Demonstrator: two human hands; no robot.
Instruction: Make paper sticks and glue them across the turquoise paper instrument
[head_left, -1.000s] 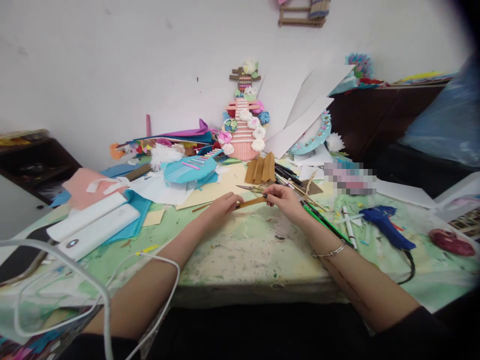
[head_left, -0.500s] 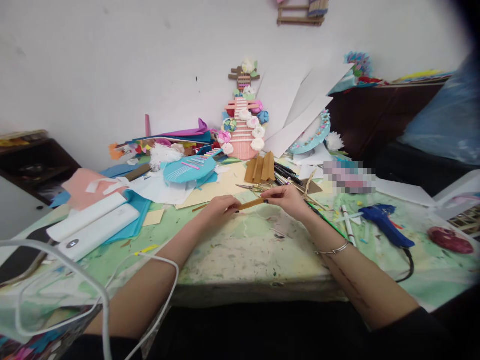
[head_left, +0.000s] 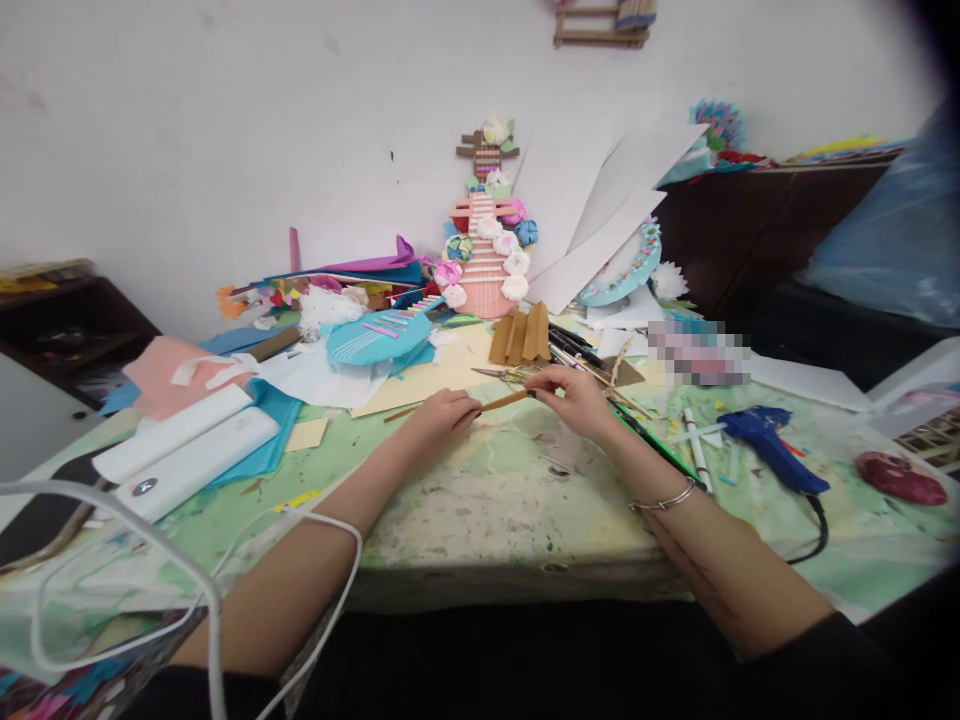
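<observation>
A thin brown paper strip (head_left: 501,402) is stretched between both hands just above the green, paint-spattered table (head_left: 480,500). My left hand (head_left: 442,412) pinches the strip's left end, fingers closed. My right hand (head_left: 571,398) pinches its right end with thumb and fingertips. Small scissors (head_left: 501,375) lie just behind the strip. A folded brown paper fan (head_left: 521,338) stands beyond them.
A blue glue gun (head_left: 769,450) with its cord lies at the right, pens and sticks (head_left: 600,375) beside my right hand. White power banks (head_left: 184,450) and blue paper lie at the left. A pink paper-flower tower (head_left: 487,250) and white sheets lean on the wall. A white cable (head_left: 202,580) loops near me.
Both hands stay on the strip and have shifted only slightly; the strip has rolled or narrowed a little between the fingers. Nothing else has moved.
</observation>
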